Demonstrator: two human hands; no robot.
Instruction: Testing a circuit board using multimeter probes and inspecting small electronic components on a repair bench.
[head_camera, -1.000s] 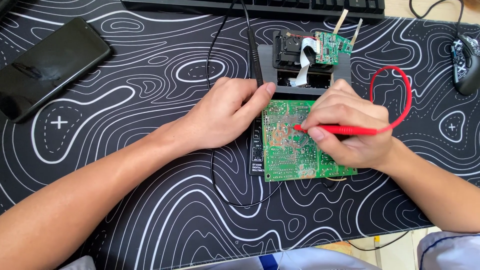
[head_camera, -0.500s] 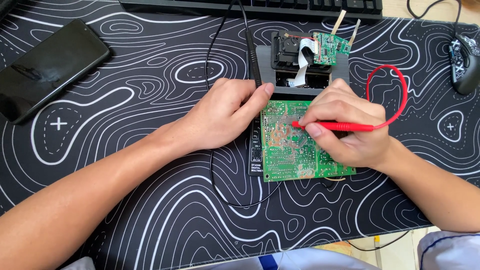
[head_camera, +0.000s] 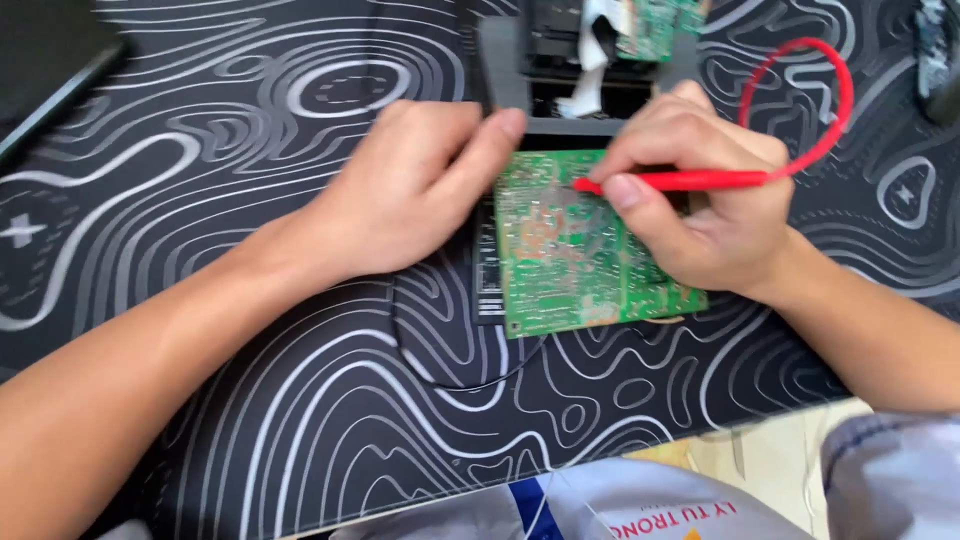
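Observation:
A green circuit board (head_camera: 570, 250) lies solder side up on the black desk mat (head_camera: 300, 400). My left hand (head_camera: 410, 185) rests at the board's left edge, thumb on its top left corner, holding it down. My right hand (head_camera: 700, 190) grips a red probe (head_camera: 690, 180) like a pen; the probe's tip touches the upper middle of the board. A red lead (head_camera: 830, 100) loops up and back from the probe's rear. The board's right part is hidden under my right hand.
A black holder (head_camera: 585, 60) with a second small green board (head_camera: 655, 25) and a white ribbon cable stands just behind the board. A dark phone (head_camera: 45, 60) lies at the top left. A thin black wire (head_camera: 440, 365) curls on the mat. A computer mouse (head_camera: 935, 50) is at the top right.
The view has shifted down and closer, so the keyboard has left the frame. Both hands stay on the board; the probe tip remains on its upper middle.

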